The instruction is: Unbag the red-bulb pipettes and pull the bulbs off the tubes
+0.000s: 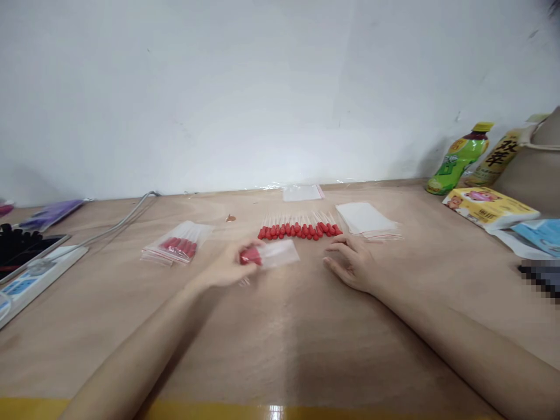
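My left hand (230, 263) is closed on a small clear zip bag (280, 254) with red pieces inside, held just above the table. The bag's free end points right; motion blurs the fingers. My right hand (355, 265) rests at the right end of a row of red-ended thin sticks (300, 230), fingers apart and loosely curled, with nothing seen in them. The sticks' pale thin ends point to the wall. Left of my left hand lies a pile of filled zip bags (179, 244). A stack of flat zip bags (367, 219) lies behind my right hand.
Another flat bag (303, 192) lies near the wall. On the right are a green drink bottle (459, 160), a second bottle (499, 157) and a yellow tissue pack (490, 207). A power strip (44, 277) with a grey cable (118, 223) and a tray of black items (20, 248) stand left.
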Tool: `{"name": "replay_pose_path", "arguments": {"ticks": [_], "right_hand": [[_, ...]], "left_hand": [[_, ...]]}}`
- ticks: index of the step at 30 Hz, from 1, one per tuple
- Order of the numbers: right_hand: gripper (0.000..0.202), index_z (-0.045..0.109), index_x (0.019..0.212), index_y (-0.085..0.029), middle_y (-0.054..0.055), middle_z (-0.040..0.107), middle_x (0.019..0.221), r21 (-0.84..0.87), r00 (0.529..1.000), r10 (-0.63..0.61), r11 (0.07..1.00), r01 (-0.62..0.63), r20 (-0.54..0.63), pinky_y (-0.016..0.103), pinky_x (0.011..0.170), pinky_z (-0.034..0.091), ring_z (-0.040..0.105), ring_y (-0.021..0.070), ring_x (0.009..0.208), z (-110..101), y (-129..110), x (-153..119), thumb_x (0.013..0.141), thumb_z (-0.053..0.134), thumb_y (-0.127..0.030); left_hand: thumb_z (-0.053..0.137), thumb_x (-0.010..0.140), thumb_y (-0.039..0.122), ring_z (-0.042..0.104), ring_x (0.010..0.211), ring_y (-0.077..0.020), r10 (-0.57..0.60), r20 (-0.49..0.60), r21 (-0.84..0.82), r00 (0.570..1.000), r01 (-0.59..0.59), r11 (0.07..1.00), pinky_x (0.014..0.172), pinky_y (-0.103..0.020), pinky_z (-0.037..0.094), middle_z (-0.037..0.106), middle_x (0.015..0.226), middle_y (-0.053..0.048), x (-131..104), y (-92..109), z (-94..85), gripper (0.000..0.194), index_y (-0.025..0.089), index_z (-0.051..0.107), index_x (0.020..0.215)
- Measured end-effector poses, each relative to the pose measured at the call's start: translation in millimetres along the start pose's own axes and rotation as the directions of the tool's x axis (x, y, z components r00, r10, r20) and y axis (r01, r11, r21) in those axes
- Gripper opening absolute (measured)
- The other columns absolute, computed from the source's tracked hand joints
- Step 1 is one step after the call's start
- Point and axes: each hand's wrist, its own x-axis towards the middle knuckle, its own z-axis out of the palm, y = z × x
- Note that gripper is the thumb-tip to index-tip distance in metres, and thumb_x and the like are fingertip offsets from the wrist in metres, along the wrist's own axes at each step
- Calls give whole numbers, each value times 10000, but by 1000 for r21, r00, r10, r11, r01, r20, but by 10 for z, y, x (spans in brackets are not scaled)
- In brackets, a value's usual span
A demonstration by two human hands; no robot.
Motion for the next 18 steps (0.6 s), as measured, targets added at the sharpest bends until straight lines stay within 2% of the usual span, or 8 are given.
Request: {"name": "replay_pose_path", "arguments": {"ticks": [2, 4, 7, 10, 12, 14, 16, 18], "right_hand": [[181, 540, 959, -193, 80, 530, 930, 30, 1000, -9, 1000, 9, -22, 350, 764, 429, 510, 193, 877, -32, -28, 7, 787, 541, -250], [183, 540, 967, -197, 77, 539, 933, 64, 1000, -20, 998, 20, 9, 355, 766, 423, 511, 192, 874, -63, -65, 9, 796, 530, -261], [215, 549, 990, -204, 71, 561, 925, 108, 987, -37, 994, 20, 159, 359, 760, 412, 512, 188, 845, -90, -139, 7, 797, 537, -301], [280, 553, 1034, -212, 73, 572, 964, 114, 957, -24, 993, -10, 289, 362, 773, 400, 510, 189, 856, -85, -206, 3, 790, 551, -349], [296, 560, 1042, -214, 74, 570, 989, 98, 941, -5, 995, -29, 338, 366, 786, 392, 510, 191, 873, -70, -228, 0, 792, 546, -372], [302, 568, 1042, -212, 76, 571, 985, 76, 931, 16, 996, -47, 364, 361, 779, 394, 512, 192, 872, -51, -230, -2, 800, 531, -389], [323, 569, 1058, -204, 82, 571, 983, 40, 926, 48, 997, -68, 375, 359, 775, 396, 513, 194, 870, -31, -224, -5, 810, 512, -403], [331, 574, 1064, -201, 84, 571, 983, -13, 923, 79, 997, -80, 378, 366, 787, 390, 512, 198, 873, -16, -220, -11, 823, 487, -411]], "left_hand": [[510, 656, 164, 559, 592, -114, 102, 178, -107, 979, -84, 991, 564, -229, 460, 616, 817, -15, 38, 119, 292, 459, 160, 506, 1115], [534, 631, 128, 568, 645, -129, 204, 241, -81, 949, -190, 978, 612, -243, 465, 605, 802, -15, 115, 198, 526, 475, 162, 530, 1105], [612, 591, 135, 561, 833, -174, 347, 233, -23, 909, -351, 936, 769, -294, 451, 569, 937, -37, 254, 258, 711, 499, 181, 566, 1085], [712, 565, 236, 521, 951, -204, 374, 165, -85, 913, -364, 927, 849, -338, 425, 511, 1058, -63, 320, 244, 748, 585, 199, 538, 1123], [738, 564, 276, 505, 990, -212, 285, 68, -204, 956, -266, 942, 847, -349, 429, 481, 1122, -86, 299, 186, 743, 621, 202, 511, 1137], [725, 595, 277, 507, 995, -208, 120, -36, -368, 992, -125, 922, 811, -342, 448, 476, 1144, -99, 241, 102, 734, 559, 192, 503, 1101], [717, 608, 256, 520, 985, -192, -42, -129, -526, 991, -33, 850, 798, -326, 456, 481, 1138, -93, 169, 22, 725, 478, 179, 501, 1027], [727, 598, 224, 546, 950, -162, -162, -201, -632, 966, -1, 775, 817, -310, 454, 494, 1101, -71, 108, -23, 713, 464, 173, 483, 989]]}}
